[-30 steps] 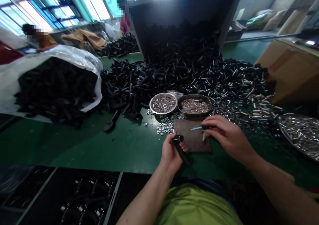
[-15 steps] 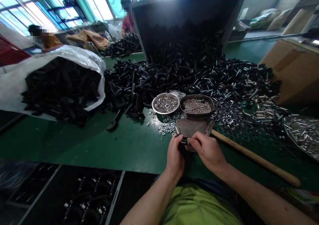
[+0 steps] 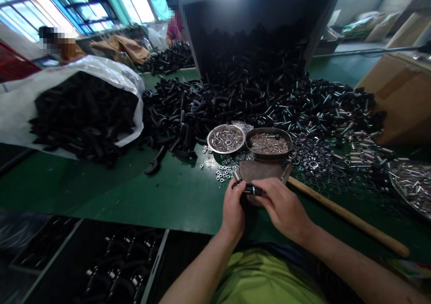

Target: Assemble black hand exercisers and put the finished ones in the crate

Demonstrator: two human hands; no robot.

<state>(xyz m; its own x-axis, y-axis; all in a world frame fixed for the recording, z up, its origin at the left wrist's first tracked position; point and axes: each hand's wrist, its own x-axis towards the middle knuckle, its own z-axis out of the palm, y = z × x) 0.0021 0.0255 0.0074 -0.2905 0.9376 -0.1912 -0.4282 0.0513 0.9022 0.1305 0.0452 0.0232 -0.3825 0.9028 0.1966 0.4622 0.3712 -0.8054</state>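
**At the near side of a green bench [image 3: 111,191], the left hand [image 3: 233,212] and the right hand [image 3: 284,207] grasp one black part [image 3: 248,189]**

Low over the bench, with the black part as the dial's centre and twelve straight ahead, the left hand wraps the part's left end, thumb on top. The right hand grips its other end from three o'clock between thumb and fingers; whether those fingertips also hold something smaller, I cannot tell. A ribbed metal piece [image 3: 237,175] sticks up by the left thumb, toward eleven.

Just past the hands, between one and two o'clock, lies a brown plate [image 3: 259,169]. A hammer [image 3: 350,216] has its head near the right hand, at about two, and its wooden handle slants out toward four. Loose nuts [image 3: 224,174] are scattered at ten. A round dish [image 3: 226,152] of small metal pieces sits at eleven, just beside an oval tin [image 3: 269,156] at one.

Farther out, a heap of black pieces [image 3: 215,102] spreads across twelve, a white bag [image 3: 20,97] lies open at ten and a cardboard box [image 3: 402,97] stands at two.
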